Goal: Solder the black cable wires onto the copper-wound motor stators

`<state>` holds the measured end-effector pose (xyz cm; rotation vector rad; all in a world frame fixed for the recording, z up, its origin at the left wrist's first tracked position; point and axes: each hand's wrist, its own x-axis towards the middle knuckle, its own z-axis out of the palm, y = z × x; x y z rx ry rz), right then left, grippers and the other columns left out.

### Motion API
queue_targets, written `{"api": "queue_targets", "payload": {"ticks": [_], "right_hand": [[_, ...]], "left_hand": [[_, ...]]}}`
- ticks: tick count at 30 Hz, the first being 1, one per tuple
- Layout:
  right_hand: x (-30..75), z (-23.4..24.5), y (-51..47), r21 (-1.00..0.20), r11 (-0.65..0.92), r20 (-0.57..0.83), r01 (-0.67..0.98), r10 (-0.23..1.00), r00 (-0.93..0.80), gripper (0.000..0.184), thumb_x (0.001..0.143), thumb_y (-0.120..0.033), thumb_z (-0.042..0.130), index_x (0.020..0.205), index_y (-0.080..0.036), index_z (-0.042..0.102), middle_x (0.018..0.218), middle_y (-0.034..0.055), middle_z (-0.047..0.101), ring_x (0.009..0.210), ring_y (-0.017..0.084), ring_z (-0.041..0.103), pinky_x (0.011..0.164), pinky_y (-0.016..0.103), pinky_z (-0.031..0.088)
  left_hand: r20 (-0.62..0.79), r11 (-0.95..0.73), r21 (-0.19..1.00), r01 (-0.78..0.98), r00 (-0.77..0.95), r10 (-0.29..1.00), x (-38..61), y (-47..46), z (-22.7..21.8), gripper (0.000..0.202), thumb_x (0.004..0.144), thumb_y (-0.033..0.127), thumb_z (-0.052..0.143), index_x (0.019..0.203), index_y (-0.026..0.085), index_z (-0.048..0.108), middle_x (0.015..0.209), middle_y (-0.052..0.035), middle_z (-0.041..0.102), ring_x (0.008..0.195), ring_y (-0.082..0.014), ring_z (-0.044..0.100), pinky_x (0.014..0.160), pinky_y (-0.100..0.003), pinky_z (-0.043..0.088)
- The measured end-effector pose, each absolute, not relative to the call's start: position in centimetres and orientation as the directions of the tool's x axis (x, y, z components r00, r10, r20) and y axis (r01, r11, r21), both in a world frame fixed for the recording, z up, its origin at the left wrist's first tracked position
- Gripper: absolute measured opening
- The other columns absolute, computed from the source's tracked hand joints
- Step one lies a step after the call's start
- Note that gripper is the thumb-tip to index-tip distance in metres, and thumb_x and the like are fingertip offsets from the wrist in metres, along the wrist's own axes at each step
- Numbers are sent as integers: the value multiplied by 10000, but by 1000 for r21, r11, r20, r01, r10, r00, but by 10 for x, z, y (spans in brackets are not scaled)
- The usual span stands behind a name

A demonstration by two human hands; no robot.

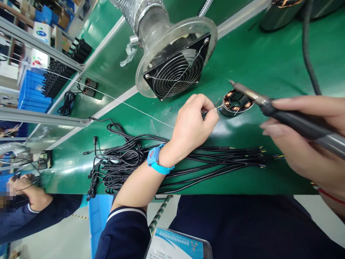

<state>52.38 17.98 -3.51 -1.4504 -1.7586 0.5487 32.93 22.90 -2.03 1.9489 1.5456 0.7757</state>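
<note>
My left hand (195,120), with a blue watch on its wrist, pinches the end of a black cable (205,113). Thin coloured wires run from its fingertips to a motor stator (237,103) with copper windings, which stands upright on the green bench. In my right hand (304,140) is a soldering iron (285,113), held like a pen. Its metal tip points left, just above the stator's rim, and appears apart from the wires. Below my left wrist lies a bundle of black cables (129,158), their stripped ends spread to the right.
A fume extractor hood (176,61) with a fan grille hangs behind my left hand. More stators (281,16) stand at the back right, near a hanging dark cord (309,50). Far left, a co-worker's hands (24,183) hold something beside a blue crate (35,91).
</note>
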Motion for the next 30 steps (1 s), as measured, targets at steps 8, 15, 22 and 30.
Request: {"api": "queue_targets", "payload": {"ticks": [8,15,22,30], "right_hand": [[519,-17,220,-641,385,337,664,918,-206,402,957,-522,432,1315,-353,504,1234,-18,607,1017,168,629,762,328,533],[506,-42,223,-665,463,414,586,882,-227,492,910,-470,527,1348,-269,429,1147,14,649,1224,199,529,1011,403,469],[503,-44,218,-651,460,434,604,878,-202,470,914,-396,539,1355,-278,427,1008,-5,678,1150,189,573,1006,405,460],[498,-48,218,-527,536,520,660,817,-249,447,903,-322,550,1327,-243,432,923,5,678,1029,210,611,980,429,434]], "left_hand": [[128,-221,718,660,187,974,329,229,-20,132,792,107,523,702,186,467,748,5,554,754,-110,523,712,-259,425],[115,-213,726,653,191,975,329,229,-19,133,792,102,513,700,186,467,749,7,553,750,-104,525,713,-248,431],[106,-197,750,631,179,978,328,228,-18,132,784,100,525,694,185,478,731,15,551,733,-99,523,697,-243,441],[-125,40,910,412,180,976,327,231,-19,90,800,125,529,725,168,558,681,37,575,560,-54,470,530,-190,396]]}}
